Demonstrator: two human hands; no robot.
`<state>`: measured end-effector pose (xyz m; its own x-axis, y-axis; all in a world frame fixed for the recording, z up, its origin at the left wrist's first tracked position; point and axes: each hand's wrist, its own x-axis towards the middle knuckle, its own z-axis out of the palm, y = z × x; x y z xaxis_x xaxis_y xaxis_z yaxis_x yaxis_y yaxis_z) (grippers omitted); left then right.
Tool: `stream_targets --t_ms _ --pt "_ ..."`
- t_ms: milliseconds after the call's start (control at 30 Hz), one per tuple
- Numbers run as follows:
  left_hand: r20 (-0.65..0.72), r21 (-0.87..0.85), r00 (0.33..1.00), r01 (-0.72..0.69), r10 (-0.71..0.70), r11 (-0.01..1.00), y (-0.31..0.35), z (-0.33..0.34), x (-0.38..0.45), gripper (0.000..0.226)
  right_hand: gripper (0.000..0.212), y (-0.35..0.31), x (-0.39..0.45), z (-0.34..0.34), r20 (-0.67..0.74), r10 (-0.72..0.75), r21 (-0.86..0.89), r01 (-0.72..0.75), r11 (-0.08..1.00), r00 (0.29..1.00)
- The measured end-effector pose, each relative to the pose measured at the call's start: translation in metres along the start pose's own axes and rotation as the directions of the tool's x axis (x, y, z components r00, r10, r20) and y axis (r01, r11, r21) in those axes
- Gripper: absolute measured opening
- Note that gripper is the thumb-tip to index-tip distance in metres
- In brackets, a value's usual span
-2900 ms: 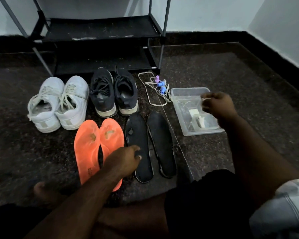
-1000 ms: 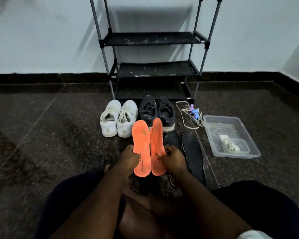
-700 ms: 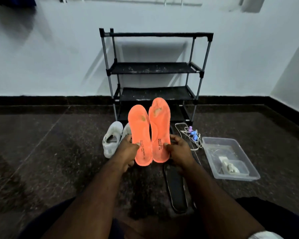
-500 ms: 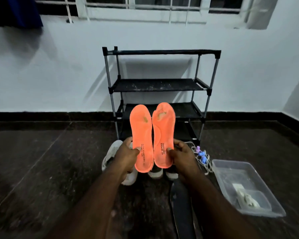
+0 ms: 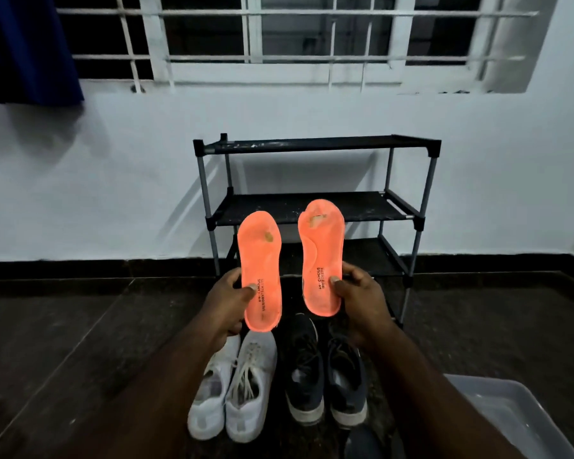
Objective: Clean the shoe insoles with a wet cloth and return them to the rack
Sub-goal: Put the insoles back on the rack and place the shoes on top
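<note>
I hold two orange insoles upright in front of the black shoe rack (image 5: 315,145). My left hand (image 5: 227,301) grips the heel end of the left insole (image 5: 260,256). My right hand (image 5: 360,299) grips the heel end of the right insole (image 5: 322,246). Both insoles show a brown stain near the toe and black printed text near the heel. They stand a small gap apart, toes up. The tip of a black insole (image 5: 362,440) lies on the floor at the bottom edge. No cloth is visible.
A pair of white sneakers (image 5: 234,389) and a pair of dark sneakers (image 5: 325,376) stand on the dark floor below my hands. A clear plastic tub (image 5: 511,412) sits at the lower right. The rack's shelves are bare, against a white wall under a barred window.
Both hands picked the orange insoles off the floor and lifted them upright. The view tilted up toward the rack and window, and the insoles moved slightly apart.
</note>
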<state>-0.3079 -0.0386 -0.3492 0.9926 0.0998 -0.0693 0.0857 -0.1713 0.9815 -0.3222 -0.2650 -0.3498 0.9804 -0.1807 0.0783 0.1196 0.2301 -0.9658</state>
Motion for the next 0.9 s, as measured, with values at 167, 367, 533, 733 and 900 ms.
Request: stream_targets --t_ms 167,367,533,733,900 --pt "0.020 -0.030 1.000 -0.015 0.015 0.999 -0.017 -0.017 0.019 0.034 0.031 0.014 0.016 0.011 0.019 -0.004 -0.055 0.005 0.998 1.000" --pt "0.051 -0.050 0.998 0.043 -0.040 0.998 -0.069 -0.014 0.041 0.032 0.033 0.084 0.029 0.014 0.052 0.073 -0.050 -0.071 0.996 0.996" --pt "0.069 -0.088 0.993 0.100 -0.094 0.991 -0.095 -0.006 0.083 0.032 0.031 0.120 0.061 0.014 0.006 0.152 -0.067 -0.151 0.986 0.988" --pt "0.061 -0.113 0.996 0.070 -0.064 0.991 -0.085 0.011 0.163 0.032 0.032 0.129 0.145 0.032 -0.009 0.156 -0.102 -0.156 0.982 0.988" --pt "0.072 -0.040 0.992 0.107 -0.104 0.993 -0.086 0.020 0.222 0.025 0.019 0.140 0.194 0.044 -0.022 0.219 -0.136 -0.220 0.966 0.975"
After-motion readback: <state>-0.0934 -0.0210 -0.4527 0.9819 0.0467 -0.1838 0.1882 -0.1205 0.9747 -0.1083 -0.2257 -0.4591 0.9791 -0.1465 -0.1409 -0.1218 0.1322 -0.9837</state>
